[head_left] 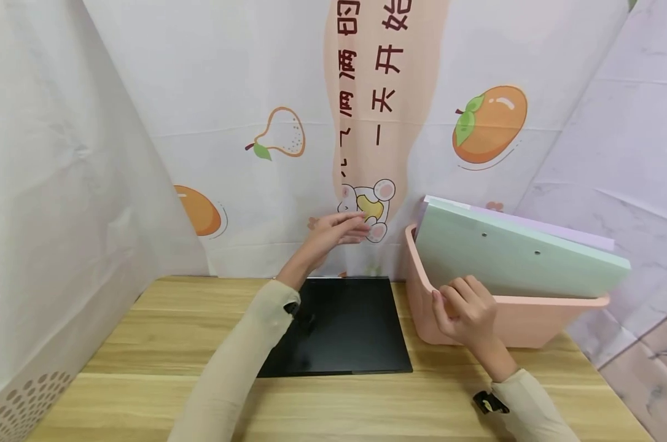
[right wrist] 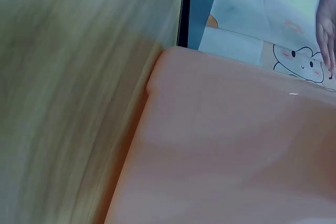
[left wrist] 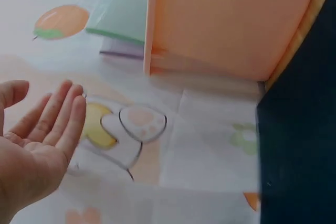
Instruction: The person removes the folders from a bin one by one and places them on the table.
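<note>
Folders [head_left: 521, 261] overhang bin [head_left: 538, 322] | your left hand [head_left: 333, 235] straight-fingered, empty; right hand [head_left: 470, 312] curled, hold unclear | tug may spill them

Right-wrist view seemingly nearest bin [right wrist: 220, 129]

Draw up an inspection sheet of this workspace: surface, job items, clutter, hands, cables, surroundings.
Surface: wood-grain table, with a flat black panel on it.
Job items: pink bin holding a green folder and a purple folder, both tilted.
Clutter: nothing seen.
Hands: left hand raised, fingers extended; right hand curled at the bin's near left corner, seemingly gripping its rim.
Cables: nothing seen.
Surroundings: white printed backdrop behind the table.
</note>
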`<state>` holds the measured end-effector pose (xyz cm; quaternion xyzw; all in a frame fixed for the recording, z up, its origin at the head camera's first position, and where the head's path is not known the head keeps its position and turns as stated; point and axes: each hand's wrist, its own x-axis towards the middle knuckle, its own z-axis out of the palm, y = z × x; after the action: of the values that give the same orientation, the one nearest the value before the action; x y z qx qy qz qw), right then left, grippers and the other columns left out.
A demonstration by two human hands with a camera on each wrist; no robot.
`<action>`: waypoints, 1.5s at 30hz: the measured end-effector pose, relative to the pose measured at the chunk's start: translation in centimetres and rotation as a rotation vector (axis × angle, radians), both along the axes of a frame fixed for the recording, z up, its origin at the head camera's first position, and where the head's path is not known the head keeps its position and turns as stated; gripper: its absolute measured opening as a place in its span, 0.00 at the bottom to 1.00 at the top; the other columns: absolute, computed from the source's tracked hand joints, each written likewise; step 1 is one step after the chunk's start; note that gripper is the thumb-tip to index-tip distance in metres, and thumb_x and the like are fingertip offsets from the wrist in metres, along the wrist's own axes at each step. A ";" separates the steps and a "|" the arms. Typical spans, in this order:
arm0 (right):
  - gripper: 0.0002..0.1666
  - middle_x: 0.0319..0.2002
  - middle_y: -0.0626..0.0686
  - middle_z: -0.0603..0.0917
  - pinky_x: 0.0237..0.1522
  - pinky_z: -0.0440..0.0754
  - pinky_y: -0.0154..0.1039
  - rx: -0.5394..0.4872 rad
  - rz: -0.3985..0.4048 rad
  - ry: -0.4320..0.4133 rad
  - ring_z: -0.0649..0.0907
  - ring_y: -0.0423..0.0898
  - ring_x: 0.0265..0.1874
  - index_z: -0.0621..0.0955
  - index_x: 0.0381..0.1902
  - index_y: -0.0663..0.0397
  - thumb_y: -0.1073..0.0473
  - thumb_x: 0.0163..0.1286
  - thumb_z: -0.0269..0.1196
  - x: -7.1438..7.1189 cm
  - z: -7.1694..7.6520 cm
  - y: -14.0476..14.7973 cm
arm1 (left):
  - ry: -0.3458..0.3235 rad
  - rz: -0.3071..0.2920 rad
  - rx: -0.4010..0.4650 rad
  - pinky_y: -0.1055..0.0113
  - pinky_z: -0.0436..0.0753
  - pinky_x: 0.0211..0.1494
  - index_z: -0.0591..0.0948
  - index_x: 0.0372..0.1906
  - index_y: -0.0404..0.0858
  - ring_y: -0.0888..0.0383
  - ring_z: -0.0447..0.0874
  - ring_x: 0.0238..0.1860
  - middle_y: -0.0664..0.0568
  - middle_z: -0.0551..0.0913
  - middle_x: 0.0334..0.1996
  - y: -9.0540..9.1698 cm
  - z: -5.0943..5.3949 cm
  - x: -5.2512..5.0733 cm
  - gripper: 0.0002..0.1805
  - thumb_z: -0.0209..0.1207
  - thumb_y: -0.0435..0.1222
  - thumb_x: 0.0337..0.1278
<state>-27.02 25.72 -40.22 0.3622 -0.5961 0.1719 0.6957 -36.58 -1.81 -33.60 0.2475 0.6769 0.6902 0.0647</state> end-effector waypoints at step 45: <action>0.24 0.13 0.54 0.73 0.14 0.61 0.42 0.015 -0.024 -0.018 0.65 0.50 0.13 0.76 0.11 0.61 0.59 0.68 0.59 0.4 0.1 0.1 | -0.064 -0.051 0.004 0.57 0.76 0.72 0.78 0.66 0.33 0.48 0.79 0.67 0.41 0.80 0.65 11.9 2.5 -2.1 0.21 0.57 0.37 0.75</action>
<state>-26.62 25.84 -40.09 0.3587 -0.6080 0.1623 0.6894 -38.68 10.09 -31.13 0.2426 0.6666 0.6972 0.1035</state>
